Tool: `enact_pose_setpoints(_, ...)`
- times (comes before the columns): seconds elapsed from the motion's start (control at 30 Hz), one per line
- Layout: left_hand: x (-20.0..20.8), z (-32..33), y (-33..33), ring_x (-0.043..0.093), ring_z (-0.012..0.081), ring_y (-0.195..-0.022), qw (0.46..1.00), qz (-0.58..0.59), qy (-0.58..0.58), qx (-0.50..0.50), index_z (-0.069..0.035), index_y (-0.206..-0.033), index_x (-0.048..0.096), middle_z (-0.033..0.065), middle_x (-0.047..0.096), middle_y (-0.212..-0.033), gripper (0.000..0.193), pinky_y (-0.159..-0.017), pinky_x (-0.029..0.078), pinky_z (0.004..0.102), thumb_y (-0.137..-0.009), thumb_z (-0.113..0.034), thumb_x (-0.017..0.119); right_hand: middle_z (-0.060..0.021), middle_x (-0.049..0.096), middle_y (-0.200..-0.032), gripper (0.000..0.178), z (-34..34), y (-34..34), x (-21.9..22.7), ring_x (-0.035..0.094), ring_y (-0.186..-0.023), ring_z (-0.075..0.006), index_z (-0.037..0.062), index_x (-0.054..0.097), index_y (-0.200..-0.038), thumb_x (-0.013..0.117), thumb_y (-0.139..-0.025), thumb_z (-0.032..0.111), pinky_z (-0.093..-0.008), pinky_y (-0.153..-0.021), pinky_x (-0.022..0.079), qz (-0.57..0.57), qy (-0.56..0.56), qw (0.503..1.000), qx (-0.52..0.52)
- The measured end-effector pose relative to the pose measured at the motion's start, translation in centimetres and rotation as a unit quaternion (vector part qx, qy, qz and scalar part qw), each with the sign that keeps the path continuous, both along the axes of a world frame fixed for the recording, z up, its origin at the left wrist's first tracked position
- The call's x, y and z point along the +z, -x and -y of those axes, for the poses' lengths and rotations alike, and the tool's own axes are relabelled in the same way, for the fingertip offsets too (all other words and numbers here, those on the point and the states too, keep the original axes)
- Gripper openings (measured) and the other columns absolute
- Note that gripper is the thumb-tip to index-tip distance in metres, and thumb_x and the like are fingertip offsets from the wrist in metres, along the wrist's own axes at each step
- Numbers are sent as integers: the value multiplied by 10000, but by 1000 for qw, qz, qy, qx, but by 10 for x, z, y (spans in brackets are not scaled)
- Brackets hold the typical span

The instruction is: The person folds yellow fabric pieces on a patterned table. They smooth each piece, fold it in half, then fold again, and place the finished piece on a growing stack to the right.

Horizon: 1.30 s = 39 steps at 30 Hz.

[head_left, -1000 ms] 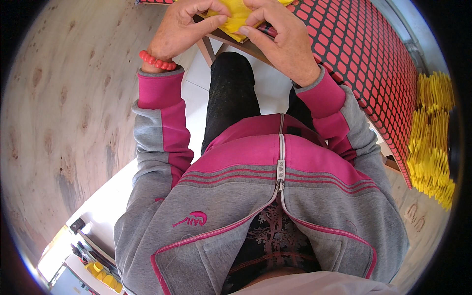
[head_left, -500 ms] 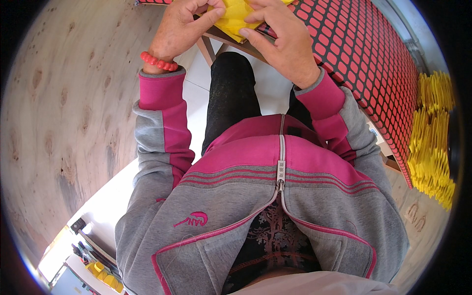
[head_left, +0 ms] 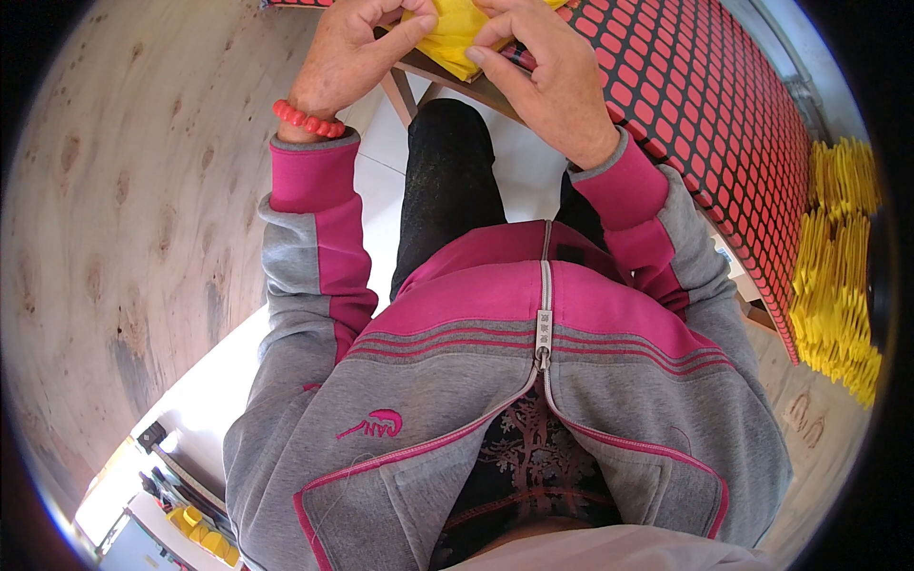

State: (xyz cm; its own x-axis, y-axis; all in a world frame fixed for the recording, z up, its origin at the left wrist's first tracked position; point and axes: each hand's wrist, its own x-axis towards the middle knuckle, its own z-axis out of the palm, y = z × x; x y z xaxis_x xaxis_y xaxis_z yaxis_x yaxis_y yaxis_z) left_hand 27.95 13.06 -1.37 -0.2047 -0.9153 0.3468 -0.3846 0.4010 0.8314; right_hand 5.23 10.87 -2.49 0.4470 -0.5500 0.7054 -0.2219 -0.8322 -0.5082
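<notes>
A thin yellow folded sheet (head_left: pixel 454 33) lies at the table's near edge, between my hands; whether it is paper or cloth I cannot tell. My left hand (head_left: pixel 357 43), with a red bead bracelet (head_left: pixel 307 120) on its wrist, pinches the sheet's left side. On the other side, my right hand (head_left: pixel 552 81) has its thumb at the sheet's near right corner and its bent fingers on top, closed on it. The picture's upper edge cuts off the sheet's far part and some fingertips.
A table cover (head_left: pixel 690 90) in red and black stretches off to the right. At its far right end stand dense stacks of yellow folded pieces (head_left: pixel 833 276). Pale wood-patterned boarding (head_left: pixel 143 181) fills the left. My legs (head_left: pixel 447 162) are below the table edge.
The fingers of my right hand have shifted slightly on the sheet, and its creased near part looks smoother. My left hand has barely moved.
</notes>
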Motion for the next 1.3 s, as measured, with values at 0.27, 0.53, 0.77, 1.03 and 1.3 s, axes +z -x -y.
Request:
enact_pose_setpoints(0.27, -2, 4, -5, 549, 108, -769, 987, 89, 129, -41, -22, -926, 641, 12, 588, -836, 75, -694, 451, 271, -902, -29, 711, -254, 696, -1133, 133, 1, 0, -1, 675, -1091, -382, 10, 621, -893, 737, -839, 45, -415, -903, 524, -3, -8, 1000, -2)
enact_pose_setpoints(0.53, -9, 2, -2, 497, 42, -774, 1000, -23, -10, -12, -45, -917, 619, -60, 566, -836, 87, -668, 428, 221, -964, -58, 691, -266, 677, -1208, 157, 0, 3, -3, 670, -1114, -388, 10, 644, -919, 756, -831, 75, -411, -946, 525, -5, 18, 1000, -8)
enact_pose_setpoints(0.77, -6, 2, 1, 498, 38, -756, 999, -40, -11, -9, -44, -920, 617, -62, 564, -825, 94, -654, 428, 217, -976, -70, 688, -260, 664, -1266, 181, -4, 6, 3, 666, -1106, -392, 12, 676, -948, 765, -832, 120, -419, -937, 528, -54, 63, 997, -7)
enact_pose_setpoints(1.03, -12, 4, 1, 515, 36, -770, 993, -106, -28, -43, -38, -947, 619, -58, 572, -846, 63, -668, 440, 212, -988, -44, 666, -232, 682, -1205, 158, -5, 5, 2, 654, -1128, -383, 30, 690, -959, 752, -858, 135, -454, -952, 499, -67, 90, 994, -11)
enact_pose_setpoints(1.3, -10, 3, 0, 514, 35, -771, 997, -67, -17, -30, -37, -949, 616, -57, 570, -850, 62, -670, 441, 211, -990, -38, 663, -189, 693, -981, 113, -2, 4, -3, 654, -1162, -388, 34, 668, -922, 733, -880, 115, -460, -948, 499, -48, 41, 998, 2)
